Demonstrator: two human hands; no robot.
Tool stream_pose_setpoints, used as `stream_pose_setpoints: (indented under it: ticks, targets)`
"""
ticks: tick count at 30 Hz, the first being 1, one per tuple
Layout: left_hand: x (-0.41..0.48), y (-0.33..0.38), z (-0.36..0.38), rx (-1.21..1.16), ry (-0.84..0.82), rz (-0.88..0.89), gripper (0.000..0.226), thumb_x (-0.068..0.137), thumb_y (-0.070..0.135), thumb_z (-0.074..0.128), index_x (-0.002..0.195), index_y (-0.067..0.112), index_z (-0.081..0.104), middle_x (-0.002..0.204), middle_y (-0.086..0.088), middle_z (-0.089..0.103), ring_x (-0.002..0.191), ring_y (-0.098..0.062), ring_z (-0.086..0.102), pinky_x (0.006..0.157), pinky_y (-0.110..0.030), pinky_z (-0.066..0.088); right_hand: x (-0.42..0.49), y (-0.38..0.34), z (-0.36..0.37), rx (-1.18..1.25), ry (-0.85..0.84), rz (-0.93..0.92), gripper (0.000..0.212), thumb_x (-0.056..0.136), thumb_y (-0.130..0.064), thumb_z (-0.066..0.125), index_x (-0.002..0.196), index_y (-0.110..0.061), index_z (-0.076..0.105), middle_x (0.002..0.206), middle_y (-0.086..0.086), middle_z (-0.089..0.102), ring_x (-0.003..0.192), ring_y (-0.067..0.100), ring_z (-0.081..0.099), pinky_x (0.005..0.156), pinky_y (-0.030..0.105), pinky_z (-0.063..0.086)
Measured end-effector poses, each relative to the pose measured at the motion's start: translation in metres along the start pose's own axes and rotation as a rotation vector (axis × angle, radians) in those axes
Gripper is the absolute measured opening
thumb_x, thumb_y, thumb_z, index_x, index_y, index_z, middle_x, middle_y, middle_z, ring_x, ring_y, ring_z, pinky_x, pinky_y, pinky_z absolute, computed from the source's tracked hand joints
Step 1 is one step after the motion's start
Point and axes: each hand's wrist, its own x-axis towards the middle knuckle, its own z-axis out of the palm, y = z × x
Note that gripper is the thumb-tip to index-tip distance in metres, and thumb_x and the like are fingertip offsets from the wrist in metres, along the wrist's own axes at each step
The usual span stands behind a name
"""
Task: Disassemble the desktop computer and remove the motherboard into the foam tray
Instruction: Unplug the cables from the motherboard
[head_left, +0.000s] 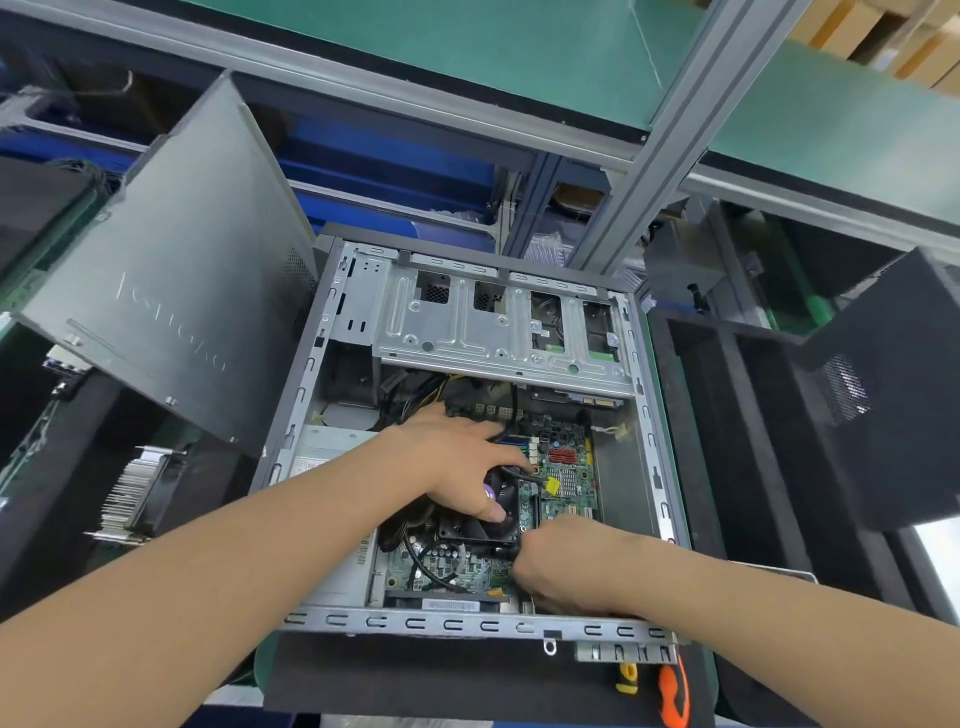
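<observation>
Motherboard (563, 467) sits bolted flat in the floor of the open desktop case (467, 621), which lies on its side in front of me, so nothing has reached the foam yet. Nearest to me, at five o'clock beyond the case's near rim, an orange-handled tool (675, 691) lies on the bench. Just inside that rim my right hand (566, 566) is curled knuckles-up at the four o'clock corner of the CPU cooler (483, 532); its fingertips are buried, so I cannot tell whether it pinches a screw, a plug or nothing. My left hand (457, 462) lies spread over the top of the cooler, thumb down on the fan, fingers reaching toward one o'clock. A black cable (421, 558) loops across the board at seven o'clock. Farther back the drive cage (493, 332) spans the case at twelve o'clock. The black foam tray (727, 415) waits at three o'clock, beside the case, and the removed side panel (182, 270) leans at ten o'clock. I judge I am freeing the cooler and its leads; next I need every plug and board screw out, then a level lift by the edges.
</observation>
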Motion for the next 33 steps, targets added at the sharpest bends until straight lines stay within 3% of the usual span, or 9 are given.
stream_pose_setpoints:
  ticks: [3, 7, 13, 17, 20, 25, 29, 33]
  targets:
    - [0.0, -0.001, 0.0, -0.011, -0.005, 0.007, 0.073, 0.092, 0.072, 0.051, 0.154, 0.06, 0.015, 0.173, 0.004, 0.0, 0.158, -0.026, 0.015, 0.123, -0.057, 0.011, -0.001, 0.0, -0.002, 0.002, 0.0, 0.013, 0.02, 0.1, -0.012, 0.052, 0.103, 0.001, 0.068, 0.09, 0.02, 0.067, 0.08, 0.038, 0.065, 0.067, 0.04, 0.049]
    - [0.002, -0.002, 0.001, -0.012, 0.002, 0.007, 0.072, 0.092, 0.071, 0.052, 0.154, 0.06, 0.016, 0.173, 0.004, 0.001, 0.157, -0.027, 0.016, 0.123, -0.058, 0.01, -0.002, 0.001, -0.003, 0.005, 0.001, 0.02, 0.021, 0.099, -0.013, 0.052, 0.104, 0.0, 0.067, 0.094, 0.022, 0.068, 0.083, 0.041, 0.067, 0.067, 0.041, 0.048]
    - [0.004, -0.003, 0.002, -0.011, -0.006, 0.011, 0.072, 0.092, 0.071, 0.053, 0.153, 0.059, 0.017, 0.173, 0.004, 0.001, 0.157, -0.027, 0.016, 0.122, -0.059, 0.01, -0.016, 0.008, -0.003, -0.033, -0.02, 0.023, 0.021, 0.1, -0.013, 0.051, 0.101, 0.0, 0.068, 0.092, 0.02, 0.068, 0.084, 0.039, 0.068, 0.078, 0.048, 0.06]
    - [0.006, -0.004, 0.003, 0.002, -0.003, 0.017, 0.071, 0.091, 0.072, 0.052, 0.152, 0.059, 0.018, 0.173, 0.004, 0.003, 0.157, -0.027, 0.018, 0.121, -0.058, 0.013, -0.011, 0.005, -0.01, -0.019, 0.08, 0.084, 0.019, 0.103, -0.014, 0.053, 0.109, -0.002, 0.066, 0.096, 0.019, 0.068, 0.083, 0.038, 0.069, 0.07, 0.043, 0.058]
    - [0.007, -0.004, 0.008, 0.026, 0.025, 0.011, 0.079, 0.089, 0.074, 0.051, 0.157, 0.048, 0.019, 0.172, 0.004, 0.007, 0.155, -0.026, 0.022, 0.121, -0.056, 0.017, -0.003, -0.002, -0.01, 0.054, 0.041, 0.143, 0.018, 0.099, -0.011, 0.058, 0.111, 0.0, 0.067, 0.103, 0.021, 0.067, 0.088, 0.04, 0.069, 0.063, 0.039, 0.05]
    - [0.01, -0.005, 0.005, -0.022, 0.077, -0.011, 0.1, 0.085, 0.073, 0.06, 0.162, 0.023, 0.022, 0.167, 0.004, 0.022, 0.148, -0.025, 0.036, 0.116, -0.049, 0.031, -0.017, 0.013, -0.012, 0.264, 0.058, 0.273, 0.029, 0.1, -0.035, 0.065, 0.11, -0.009, 0.071, 0.097, 0.013, 0.061, 0.094, 0.036, 0.066, 0.073, 0.038, 0.053]
    - [0.008, -0.004, 0.001, -0.092, 0.136, -0.03, 0.098, 0.08, 0.069, 0.071, 0.156, 0.019, 0.035, 0.152, -0.002, 0.035, 0.132, -0.028, 0.051, 0.105, -0.043, 0.045, -0.024, 0.028, -0.019, 0.312, 0.133, 0.39, 0.02, 0.104, -0.026, 0.059, 0.11, -0.009, 0.068, 0.106, 0.015, 0.06, 0.101, 0.037, 0.066, 0.08, 0.04, 0.057]
    - [0.007, -0.007, 0.001, -0.175, 0.165, -0.077, 0.073, 0.08, 0.065, 0.072, 0.134, 0.019, 0.055, 0.129, -0.003, 0.046, 0.113, -0.026, 0.055, 0.1, -0.042, 0.049, -0.036, 0.035, -0.026, 0.464, 0.302, 0.439, 0.021, 0.103, -0.03, 0.061, 0.114, -0.016, 0.073, 0.112, 0.009, 0.068, 0.102, 0.028, 0.065, 0.087, 0.038, 0.055]
